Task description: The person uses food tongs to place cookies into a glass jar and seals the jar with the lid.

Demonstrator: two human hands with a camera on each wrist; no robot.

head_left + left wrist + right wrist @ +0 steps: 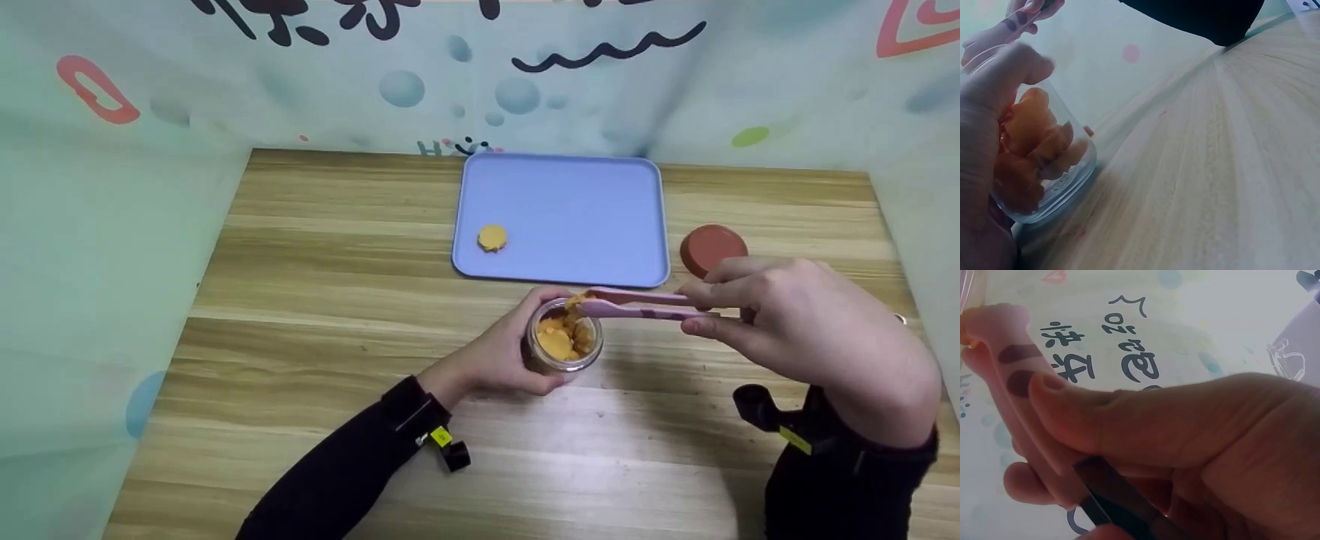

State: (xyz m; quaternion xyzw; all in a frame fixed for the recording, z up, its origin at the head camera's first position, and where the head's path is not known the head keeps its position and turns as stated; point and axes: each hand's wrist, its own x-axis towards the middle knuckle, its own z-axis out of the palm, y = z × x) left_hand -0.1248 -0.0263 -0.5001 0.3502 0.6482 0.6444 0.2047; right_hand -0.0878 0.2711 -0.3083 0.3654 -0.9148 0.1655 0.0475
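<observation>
A clear glass jar (pixel 564 365) full of orange-yellow, chip-like pieces (pixel 1030 124) is gripped round its side by my left hand (pixel 517 349), its open mouth facing up. In the left wrist view the jar looks tilted, close over the wood. My right hand (pixel 810 322) pinches a pair of pink tongs (pixel 645 305) between thumb and fingers. The tongs' tips reach over the jar's far rim and hold an orange piece (pixel 576 301). In the right wrist view the thumb presses the tongs (pixel 1016 354), which carry dark oval marks.
Beyond the jar lies a blue tray (pixel 577 210) bearing one round yellow piece (pixel 493 238) near its left side. A reddish-brown lid (pixel 712 248) sits right of the tray, close to my right hand. Printed curtains (pixel 450 90) border the wooden table (pixel 315 315).
</observation>
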